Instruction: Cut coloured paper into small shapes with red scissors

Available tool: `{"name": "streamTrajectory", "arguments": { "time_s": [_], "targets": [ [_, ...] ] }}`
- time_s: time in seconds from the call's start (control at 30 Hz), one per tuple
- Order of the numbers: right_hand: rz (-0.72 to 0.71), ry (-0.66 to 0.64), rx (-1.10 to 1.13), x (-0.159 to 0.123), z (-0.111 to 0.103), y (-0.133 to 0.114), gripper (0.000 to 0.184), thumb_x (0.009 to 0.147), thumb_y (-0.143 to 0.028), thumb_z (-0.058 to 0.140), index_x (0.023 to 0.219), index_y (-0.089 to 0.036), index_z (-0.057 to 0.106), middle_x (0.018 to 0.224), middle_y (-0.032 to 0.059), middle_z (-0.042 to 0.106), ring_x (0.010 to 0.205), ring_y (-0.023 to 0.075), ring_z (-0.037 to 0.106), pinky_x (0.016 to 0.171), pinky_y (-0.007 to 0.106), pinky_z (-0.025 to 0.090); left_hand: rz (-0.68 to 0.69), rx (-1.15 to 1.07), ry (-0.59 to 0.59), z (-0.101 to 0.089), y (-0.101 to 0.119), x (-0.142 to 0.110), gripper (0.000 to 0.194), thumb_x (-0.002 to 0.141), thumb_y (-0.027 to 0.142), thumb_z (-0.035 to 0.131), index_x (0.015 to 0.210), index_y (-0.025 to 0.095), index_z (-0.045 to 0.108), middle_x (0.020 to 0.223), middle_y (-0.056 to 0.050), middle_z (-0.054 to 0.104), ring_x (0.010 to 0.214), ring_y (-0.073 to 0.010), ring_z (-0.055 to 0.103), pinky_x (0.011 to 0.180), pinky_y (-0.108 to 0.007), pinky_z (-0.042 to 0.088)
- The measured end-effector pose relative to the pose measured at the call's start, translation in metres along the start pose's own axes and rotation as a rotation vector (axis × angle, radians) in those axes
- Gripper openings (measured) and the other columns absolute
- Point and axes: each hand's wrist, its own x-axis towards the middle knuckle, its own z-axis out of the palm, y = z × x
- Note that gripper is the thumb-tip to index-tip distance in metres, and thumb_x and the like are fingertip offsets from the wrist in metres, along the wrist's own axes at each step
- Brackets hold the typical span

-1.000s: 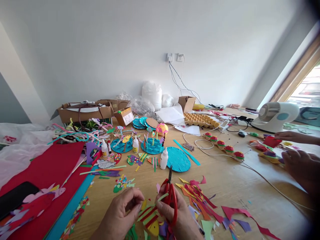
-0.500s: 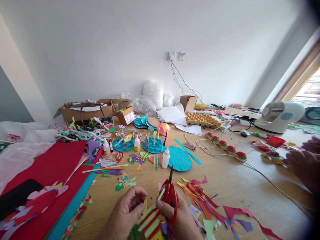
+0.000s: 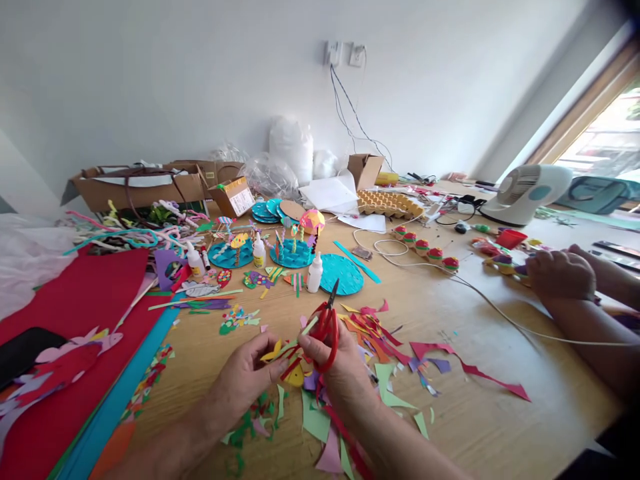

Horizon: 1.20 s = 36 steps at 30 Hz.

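My left hand (image 3: 245, 377) pinches a yellow paper cutout (image 3: 296, 377) with green and red strips across it, perhaps a fish. The cutout is tilted, so its striped face shows only in part. Red-handled scissors (image 3: 326, 337) rest in my right hand (image 3: 347, 370), blades pointing up and away. The thumb and fingers of that hand also touch the strips' ends. Beneath both hands lie green paper scraps (image 3: 316, 415) and other coloured bits. Beyond the scissors' tip are a white glue bottle (image 3: 315, 273) and a round blue disc (image 3: 343, 275).
Red paper sheets (image 3: 95, 300) cover the left side. Decorated blue discs (image 3: 291, 255), small paper fish (image 3: 295, 283) and pipe cleaners (image 3: 135, 233) stand or lie farther back. A cable (image 3: 493, 307) crosses the right side, near another person's hands (image 3: 563, 273) and a fan (image 3: 525, 193).
The striped cutout has tipped from facing me to nearly edge-on, while both hands keep their hold. My view has shifted down and right, showing more of the other person's arms.
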Motion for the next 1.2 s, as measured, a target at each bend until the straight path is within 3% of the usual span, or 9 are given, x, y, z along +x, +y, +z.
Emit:
{"name": "streamTrajectory", "arguments": {
  "time_s": [0.13, 0.27, 0.4, 0.53, 0.77, 0.93, 1.2],
  "targets": [
    [-0.057, -0.065, -0.074, -0.003, 0.003, -0.007, 0.033, 0.06, -0.026, 0.075, 0.082, -0.018, 0.052, 0.069, -0.0049, 0.054, 0.059, 0.0088, 0.046, 0.055, 0.019, 0.037, 0.023, 0.007, 0.025, -0.002, 0.005, 0.001, 0.033, 0.065, 0.045, 0.069, 0.082, 0.017, 0.063, 0.077, -0.001, 0.067, 0.073, -0.0197, 0.063, 0.068, -0.028, 0.049],
    [-0.081, -0.107, -0.283, -0.009, 0.003, -0.018, 0.029, 0.067, -0.035, 0.07, 0.084, -0.018, 0.053, 0.074, -0.0027, 0.054, 0.058, 0.0093, 0.045, 0.051, 0.02, 0.035, 0.063, 0.032, 0.166, -0.006, 0.021, -0.002, 0.028, 0.067, 0.038, 0.067, 0.085, 0.017, 0.06, 0.074, 0.0, 0.066, 0.071, -0.0192, 0.063, 0.065, -0.028, 0.049],
    [-0.078, -0.188, -0.42, -0.015, 0.009, -0.022, 0.029, 0.064, -0.032, 0.072, 0.078, -0.018, 0.05, 0.072, -0.0028, 0.053, 0.058, 0.0091, 0.043, 0.05, 0.02, 0.035, 0.2, 0.115, 0.246, -0.007, 0.039, -0.009, 0.011, 0.07, 0.028, 0.064, 0.07, 0.019, 0.058, 0.06, 0.005, 0.057, 0.058, -0.0128, 0.054, 0.055, -0.021, 0.043],
    [-0.078, -0.199, -0.331, -0.019, 0.019, -0.021, 0.03, 0.062, -0.028, 0.071, 0.077, -0.019, 0.047, 0.068, -0.0049, 0.051, 0.058, 0.0093, 0.046, 0.053, 0.021, 0.038, 0.232, 0.125, 0.196, -0.005, 0.048, -0.017, 0.01, 0.072, 0.029, 0.063, 0.072, 0.02, 0.057, 0.058, 0.006, 0.053, 0.056, -0.0121, 0.05, 0.054, -0.021, 0.041],
    [-0.109, -0.161, -0.285, -0.025, 0.027, -0.025, 0.03, 0.06, -0.027, 0.07, 0.075, -0.021, 0.044, 0.061, -0.0064, 0.05, 0.054, 0.0101, 0.048, 0.05, 0.021, 0.038, 0.168, 0.069, 0.009, -0.002, 0.048, -0.033, 0.02, 0.073, 0.038, 0.063, 0.081, 0.02, 0.063, 0.067, 0.001, 0.061, 0.064, -0.0154, 0.054, 0.059, -0.023, 0.044],
    [-0.097, -0.117, -0.232, -0.031, 0.029, -0.029, 0.029, 0.06, -0.026, 0.069, 0.074, -0.02, 0.045, 0.06, -0.0066, 0.051, 0.053, 0.0092, 0.047, 0.05, 0.021, 0.037, 0.121, -0.062, 0.067, -0.003, 0.044, -0.037, 0.03, 0.07, 0.038, 0.067, 0.092, 0.018, 0.063, 0.073, -0.001, 0.064, 0.068, -0.0166, 0.056, 0.062, -0.025, 0.045],
    [-0.053, -0.152, -0.21, -0.029, 0.037, -0.027, 0.031, 0.057, -0.024, 0.072, 0.074, -0.019, 0.046, 0.061, -0.0066, 0.052, 0.054, 0.0088, 0.047, 0.051, 0.021, 0.037, 0.158, -0.026, 0.125, -0.012, 0.039, -0.035, 0.026, 0.076, 0.031, 0.061, 0.097, 0.016, 0.065, 0.07, -0.001, 0.064, 0.063, -0.0143, 0.052, 0.061, -0.026, 0.045]
  ]
}}
